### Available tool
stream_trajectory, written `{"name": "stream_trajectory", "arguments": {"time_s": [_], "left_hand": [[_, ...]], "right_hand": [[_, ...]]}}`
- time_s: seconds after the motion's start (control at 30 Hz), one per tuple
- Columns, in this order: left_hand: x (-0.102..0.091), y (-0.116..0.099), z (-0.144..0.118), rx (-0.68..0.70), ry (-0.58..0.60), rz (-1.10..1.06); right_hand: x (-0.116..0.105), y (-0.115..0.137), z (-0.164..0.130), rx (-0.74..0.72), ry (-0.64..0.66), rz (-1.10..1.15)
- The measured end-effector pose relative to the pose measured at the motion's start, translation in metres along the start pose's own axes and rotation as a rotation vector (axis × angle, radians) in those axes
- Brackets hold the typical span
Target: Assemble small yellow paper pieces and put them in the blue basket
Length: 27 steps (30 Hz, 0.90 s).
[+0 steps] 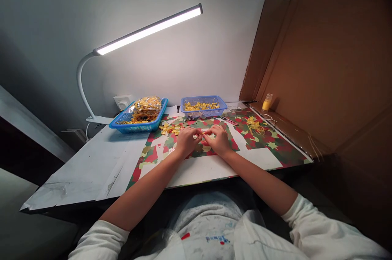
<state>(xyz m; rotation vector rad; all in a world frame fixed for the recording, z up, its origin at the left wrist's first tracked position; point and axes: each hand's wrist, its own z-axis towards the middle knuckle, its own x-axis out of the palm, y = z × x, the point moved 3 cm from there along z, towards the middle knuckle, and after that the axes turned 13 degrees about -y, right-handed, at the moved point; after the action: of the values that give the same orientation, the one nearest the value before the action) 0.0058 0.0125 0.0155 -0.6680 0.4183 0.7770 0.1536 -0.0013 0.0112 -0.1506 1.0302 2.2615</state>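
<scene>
Over the middle of the patterned sheet, my left hand (187, 141) and my right hand (219, 139) meet at their fingertips. Both are closed in a pinch on a small yellow piece (202, 133). The fingers hide most of it, so its exact kind does not show. Just beyond my left hand lies a loose group of flat yellow pieces (169, 128). A tangle of yellow strings (255, 125) rests on the sheet to the right of my right hand.
A blue basket (128, 129) with a plastic bag and yellow pieces stands back left. Another blue basket (203, 114) holds yellow pieces. A slim reddish tool (229, 121) lies behind my hands. A lit lamp (150, 29) hangs above. Cardboard (330, 56) and a small bottle (267, 103) stand right.
</scene>
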Motion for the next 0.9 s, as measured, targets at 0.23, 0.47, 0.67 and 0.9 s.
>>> {"name": "stream_trajectory", "arguments": {"time_s": [0.23, 0.47, 0.67, 0.9], "left_hand": [[-0.001, -0.003, -0.001, 0.057, -0.028, 0.059], [0.002, -0.007, -0.002, 0.062, -0.039, 0.134], [0.002, -0.01, -0.002, 0.037, -0.032, 0.151], [0.001, -0.008, 0.0, 0.0, -0.009, 0.125]], "right_hand": [[0.005, -0.007, -0.001, 0.063, -0.013, 0.156], [0.011, -0.008, -0.002, 0.039, -0.052, 0.148], [0.013, -0.008, -0.002, 0.031, -0.079, 0.076], [0.008, -0.009, 0.002, 0.043, -0.089, 0.143]]}}
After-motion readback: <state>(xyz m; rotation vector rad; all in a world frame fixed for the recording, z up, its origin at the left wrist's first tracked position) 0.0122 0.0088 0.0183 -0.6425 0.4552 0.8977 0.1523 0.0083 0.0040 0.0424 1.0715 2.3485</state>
